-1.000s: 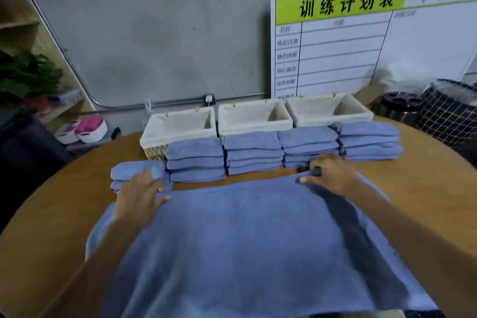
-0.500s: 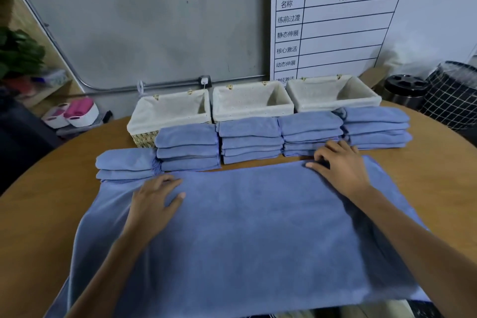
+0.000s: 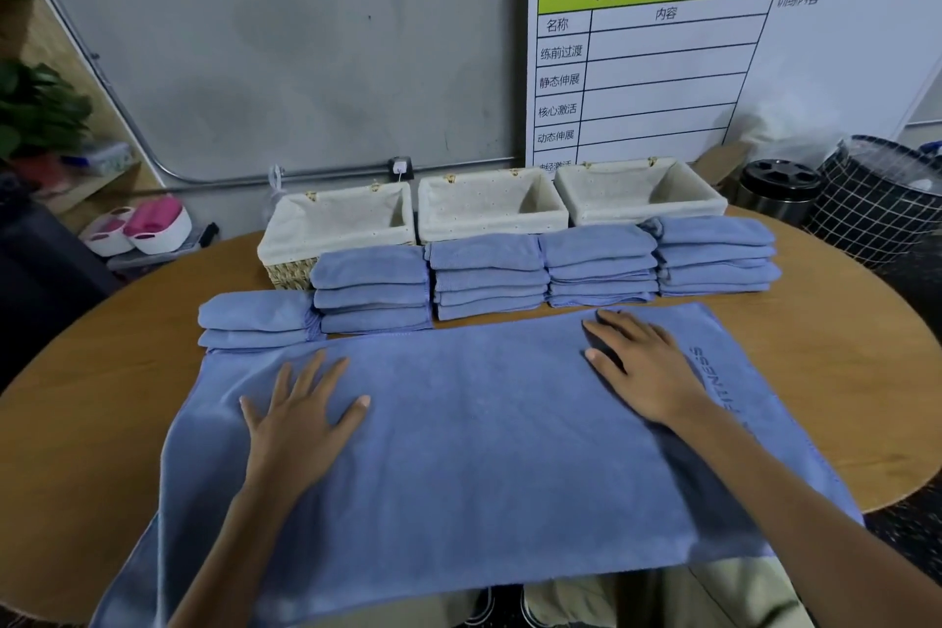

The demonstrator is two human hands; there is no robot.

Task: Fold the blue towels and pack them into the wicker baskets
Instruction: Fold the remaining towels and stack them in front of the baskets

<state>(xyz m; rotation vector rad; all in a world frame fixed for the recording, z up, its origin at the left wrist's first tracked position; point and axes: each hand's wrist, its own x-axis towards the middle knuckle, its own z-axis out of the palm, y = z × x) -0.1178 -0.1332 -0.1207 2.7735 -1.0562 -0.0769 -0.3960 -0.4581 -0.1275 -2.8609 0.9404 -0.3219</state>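
Towel (image 3: pixel 474 449) lies spread on the desk (image 3: pixel 92 423), soft and limp; our left hand (image 3: pixel 301 428) and right hand (image 3: pixel 647 372) rest flat, fingers splayed, gripping nothing; we'd pinch its corners to fold

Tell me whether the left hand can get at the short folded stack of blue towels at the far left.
Probably yes: the left hand lies flat on the spread blue towel, and nothing stands between it and the short folded stack.

It looked like a gym or training-centre back room: beyond the fingers (image 3: pixel 619 321), a whiteboard (image 3: pixel 713 56) headed "训练计划表" leaned on a bare grey concrete wall (image 3: pixel 306 41) with exposed conduit (image 3: pixel 331 171), above a round wooden surface (image 3: pixel 841 347).
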